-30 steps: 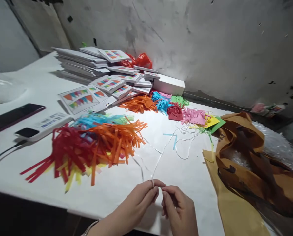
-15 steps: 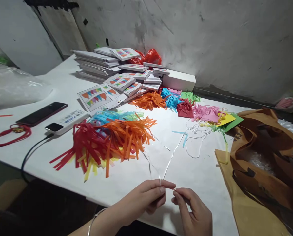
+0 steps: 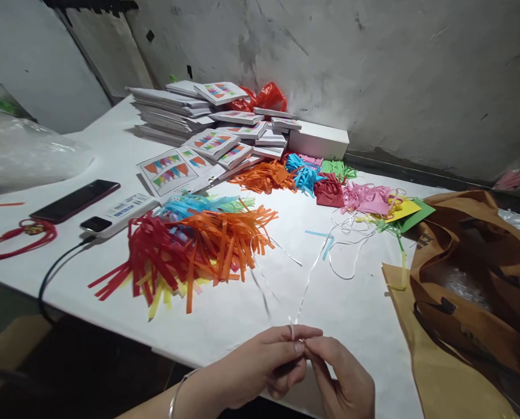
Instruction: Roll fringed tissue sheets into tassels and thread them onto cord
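A thin white ribbon (image 3: 306,291) runs across the table down to my hands at the front edge. My left hand (image 3: 271,361) pinches it, with a loop of it around the index finger. Right beside it, the fingertips of my right hand (image 3: 341,372) are pressed together on the ribbon; the exact end between the fingers is hidden. Beyond my hands to the left lies a bunch of paper tassels, with orange tassels (image 3: 225,238) beside red tassels (image 3: 155,244) and blue and yellow strips around them. The ribbon's loose coils (image 3: 351,233) lie farther back on the right.
More tassel bundles, such as a pink one (image 3: 369,199), line the back. Stacked printed cards (image 3: 173,110) and a white box (image 3: 319,139) stand by the wall. A phone (image 3: 77,201) and a white device (image 3: 120,215) with a cable lie left. A brown bag (image 3: 473,233) fills the right.
Both hands have come closer together, the left shifting slightly right, so their fingertips now meet on the ribbon. The tassels and other things stay where they were.
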### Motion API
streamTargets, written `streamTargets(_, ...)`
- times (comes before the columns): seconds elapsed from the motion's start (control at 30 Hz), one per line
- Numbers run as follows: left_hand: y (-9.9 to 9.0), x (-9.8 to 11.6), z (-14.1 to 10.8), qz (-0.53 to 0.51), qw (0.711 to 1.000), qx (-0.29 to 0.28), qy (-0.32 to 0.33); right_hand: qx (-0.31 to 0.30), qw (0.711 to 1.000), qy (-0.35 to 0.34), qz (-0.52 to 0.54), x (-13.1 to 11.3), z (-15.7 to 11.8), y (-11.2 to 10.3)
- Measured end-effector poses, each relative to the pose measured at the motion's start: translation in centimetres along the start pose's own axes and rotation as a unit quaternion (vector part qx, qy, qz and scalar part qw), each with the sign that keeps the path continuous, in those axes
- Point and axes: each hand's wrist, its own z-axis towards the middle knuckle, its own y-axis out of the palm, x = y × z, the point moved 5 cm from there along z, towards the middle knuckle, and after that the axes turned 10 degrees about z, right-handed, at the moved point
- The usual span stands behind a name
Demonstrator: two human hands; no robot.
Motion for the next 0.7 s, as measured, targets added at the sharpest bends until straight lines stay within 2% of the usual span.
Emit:
streamTargets(0.13, 0.4, 0.3, 0.2, 0.02, 0.999, -0.029, 0.007, -0.054, 0.996, -0.064, 0.016, -0.1, 0.6, -0.3)
streamTargets(0.23, 0.5, 0.5, 0.4, 0.037, 0.999, -0.026, -0.002, -0.087, 0.99, -0.111, 0.021, -0.7, 1.3, -0.5)
streamTargets(0.37, 0.6, 0.7, 0.6, 0.074, 0.996, -0.02, -0.037, -0.136, 0.983, -0.118, 0.024, -1.4, 2.5, -0.6)
streamTargets(0.5, 0.5, 0.5, 0.9, 0.119, 0.991, -0.02, -0.058, -0.146, 0.987, -0.046, 0.053, -1.0, 3.2, -0.9)
streamTargets(0.6, 0.2, -0.1, 1.1, 0.164, 0.985, -0.019, -0.059, -0.145, 0.982, 0.07, 0.096, 0.2, 3.2, -1.0)
streamTargets(0.7, -0.2, -0.3, 1.2, 0.23, 0.971, -0.004, -0.063, -0.164, 0.961, 0.175, 0.137, 1.3, 2.7, -0.5)
